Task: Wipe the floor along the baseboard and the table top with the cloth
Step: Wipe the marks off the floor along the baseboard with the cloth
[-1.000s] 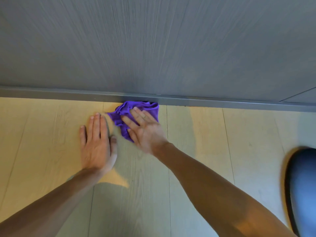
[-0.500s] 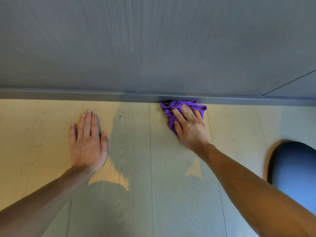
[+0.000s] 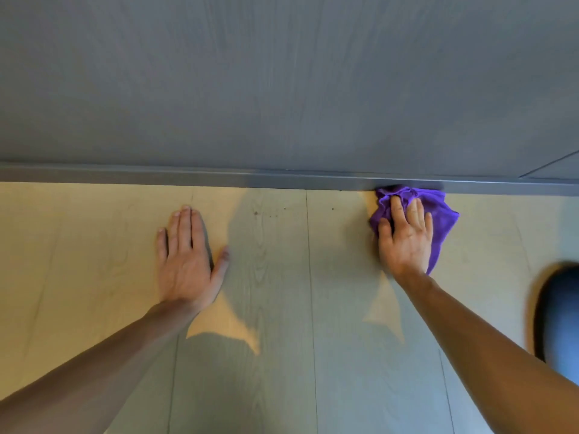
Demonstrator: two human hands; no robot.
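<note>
A crumpled purple cloth (image 3: 443, 214) lies on the light wood floor (image 3: 282, 308), its far edge touching the grey baseboard (image 3: 219, 177). My right hand (image 3: 405, 238) presses flat on top of the cloth, fingers pointing at the baseboard. My left hand (image 3: 185, 258) rests palm down on the bare floor well to the left, fingers spread slightly, holding nothing. A few dark specks (image 3: 269, 213) dot the floor between the two hands, close to the baseboard.
A grey wood-grain wall panel (image 3: 282, 83) rises above the baseboard. A dark blue rounded object (image 3: 560, 311) sits blurred at the right edge of the floor. Shadows of my arms fall across the planks.
My right hand has slid the cloth to the right along the baseboard, away from my left hand. The left hand has stayed planted on the floor.
</note>
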